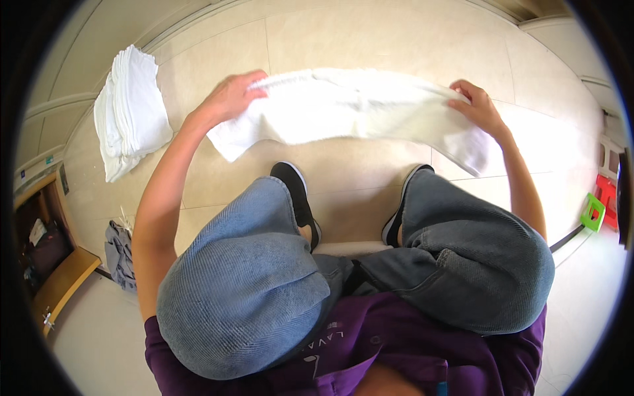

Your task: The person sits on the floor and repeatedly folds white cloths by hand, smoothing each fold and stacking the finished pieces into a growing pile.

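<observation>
A white cloth, likely a towel [317, 109], is stretched sideways above the tiled floor, in front of my shoes. My left hand [235, 94] grips its upper edge near the left end, with the thumb and fingers closed over it. On the right, my right hand [473, 101] pinches the same upper edge between thumb and fingers. Both ends of the cloth hang down past my hands. A stack of folded white cloths [136, 109] lies on the floor to the left of my left hand.
Grey crumpled fabric [119, 252] lies on the floor at the left, near an open wooden cabinet door [74, 277]. A green plastic stool [593, 213] and a red one [607, 195] stand at the far right. My bent knees are below the cloth.
</observation>
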`<action>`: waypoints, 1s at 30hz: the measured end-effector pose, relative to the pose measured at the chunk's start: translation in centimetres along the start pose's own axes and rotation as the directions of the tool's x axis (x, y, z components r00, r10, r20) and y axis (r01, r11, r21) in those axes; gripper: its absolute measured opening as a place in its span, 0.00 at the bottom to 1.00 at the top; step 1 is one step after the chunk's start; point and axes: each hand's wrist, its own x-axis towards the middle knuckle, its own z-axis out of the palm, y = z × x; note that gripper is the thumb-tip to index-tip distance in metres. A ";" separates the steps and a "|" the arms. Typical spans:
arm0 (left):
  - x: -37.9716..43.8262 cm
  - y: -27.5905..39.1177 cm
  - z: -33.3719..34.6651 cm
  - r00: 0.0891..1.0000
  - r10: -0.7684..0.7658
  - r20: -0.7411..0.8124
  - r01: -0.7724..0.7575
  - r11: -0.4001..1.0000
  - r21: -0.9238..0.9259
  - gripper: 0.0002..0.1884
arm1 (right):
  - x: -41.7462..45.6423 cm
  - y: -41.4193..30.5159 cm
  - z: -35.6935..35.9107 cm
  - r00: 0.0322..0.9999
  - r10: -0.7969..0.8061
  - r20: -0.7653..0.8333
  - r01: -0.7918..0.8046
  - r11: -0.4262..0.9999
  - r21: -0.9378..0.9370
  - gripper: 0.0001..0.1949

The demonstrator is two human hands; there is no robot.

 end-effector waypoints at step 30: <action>-4.0 -13.9 3.4 0.985 -0.171 0.000 0.158 0.911 -0.381 0.03 | -1.3 4.5 8.1 0.962 -0.262 0.074 0.268 0.870 -0.415 0.27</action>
